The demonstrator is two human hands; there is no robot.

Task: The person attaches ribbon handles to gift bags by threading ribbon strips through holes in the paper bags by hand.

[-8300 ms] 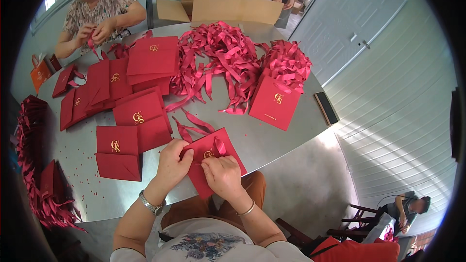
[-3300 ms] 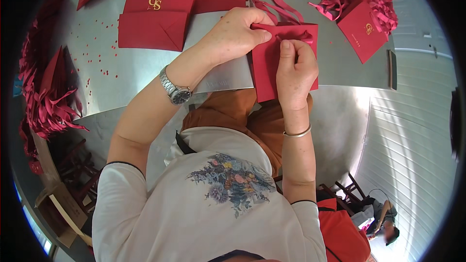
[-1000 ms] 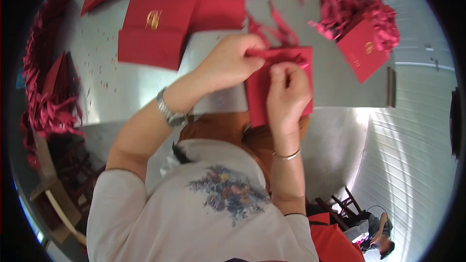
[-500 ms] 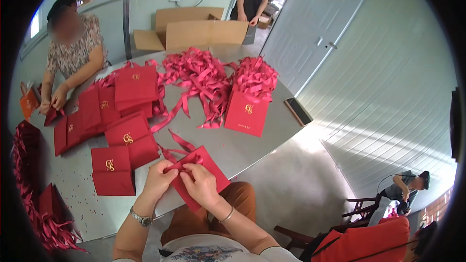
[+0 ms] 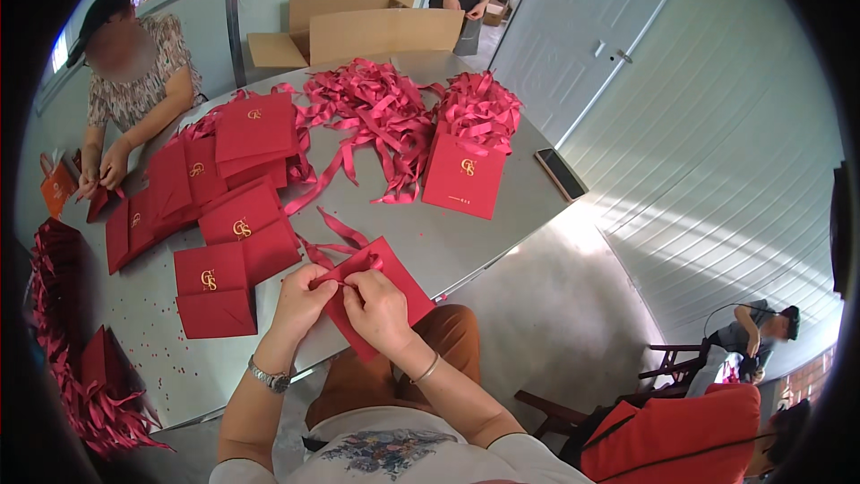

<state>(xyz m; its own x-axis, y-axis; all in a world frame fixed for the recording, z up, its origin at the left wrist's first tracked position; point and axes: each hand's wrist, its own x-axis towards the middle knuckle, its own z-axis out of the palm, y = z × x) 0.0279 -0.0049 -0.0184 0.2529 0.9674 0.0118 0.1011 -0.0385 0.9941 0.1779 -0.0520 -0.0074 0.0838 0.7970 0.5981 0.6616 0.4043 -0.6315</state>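
A red paper gift bag (image 5: pixel 401 280) lies flat over the table edge, tilted, partly above my lap. At its top edge a red ribbon (image 5: pixel 342 231) runs through and trails off onto the table. My left hand (image 5: pixel 306 301) is closed, pinching the ribbon between thumb and fingers. Beside it my right hand (image 5: pixel 376 305) also pinches the ribbon, its fingertips close to the left ones, its palm resting over the bag. The exact spot where the ribbon meets the bag is partly covered by my fingers. Left of my hands lies a folded red bag (image 5: pixel 215 312) with a gold emblem.
Several red bags (image 5: pixel 255 130) overlap across the table's left half. Ribbon heaps (image 5: pixel 372 99) lie at the back, one on another bag (image 5: pixel 461 181). A phone (image 5: pixel 561 174) rests at the right edge. A person (image 5: pixel 148 72) works at far left; a cardboard box (image 5: pixel 385 34) stands behind.
The whole view has shifted slightly, so the table sits higher in it. Both my hands keep pinching the ribbon at the bag's top, with small finger movements.
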